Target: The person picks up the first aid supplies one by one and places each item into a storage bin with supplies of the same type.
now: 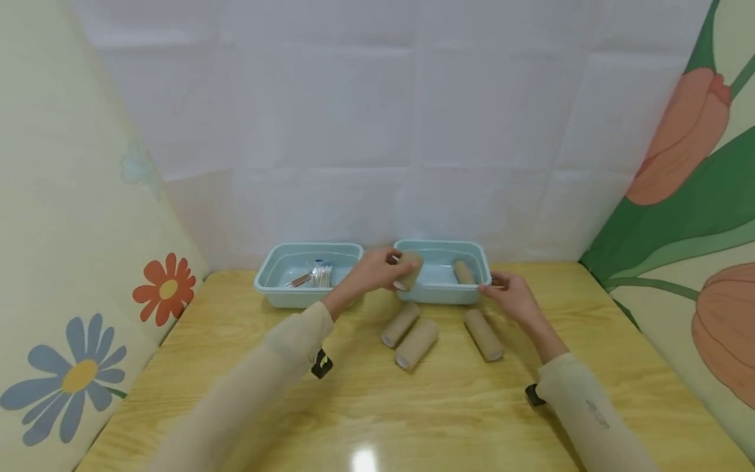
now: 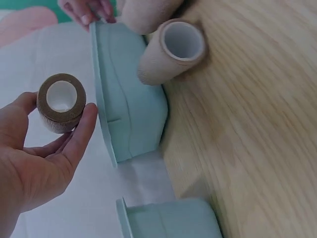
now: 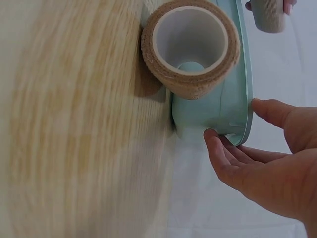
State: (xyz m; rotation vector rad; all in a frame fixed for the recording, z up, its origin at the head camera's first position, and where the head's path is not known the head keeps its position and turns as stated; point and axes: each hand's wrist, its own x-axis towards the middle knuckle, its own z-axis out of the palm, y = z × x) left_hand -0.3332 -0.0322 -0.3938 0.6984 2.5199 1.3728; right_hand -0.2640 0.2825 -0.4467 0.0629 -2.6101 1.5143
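Hanging behind everything is a white sheet (image 1: 330, 118), above a wood-grain table (image 1: 472, 419). Two pale blue tubs sit side by side at the far edge: the left tub (image 1: 295, 300) and the right tub (image 1: 436, 296). The left hand (image 1: 373, 271) has its thumb and fingers bent round a bandage roll (image 1: 413, 273), spread only to the roll's width, holding it just above the right tub's left end. The right hand (image 1: 514, 299) pinches that tub's rim at the opposite end, the gap nearly closed. A second roll (image 1: 463, 273) lies inside there. In front, on the table, a third roll (image 1: 400, 326) lies close beside a fourth roll (image 1: 417, 345), with a fifth roll (image 1: 483, 335) apart to the right. Smallest are white sticks (image 1: 321, 276) and brown sticks (image 1: 299, 280) in the left tub.

If lowered too near the wall, the held roll could clip the rim and drop outside. A hard pull by the right hand might slide or tip the tub; a brush from the left hand could set the rolls below turning.
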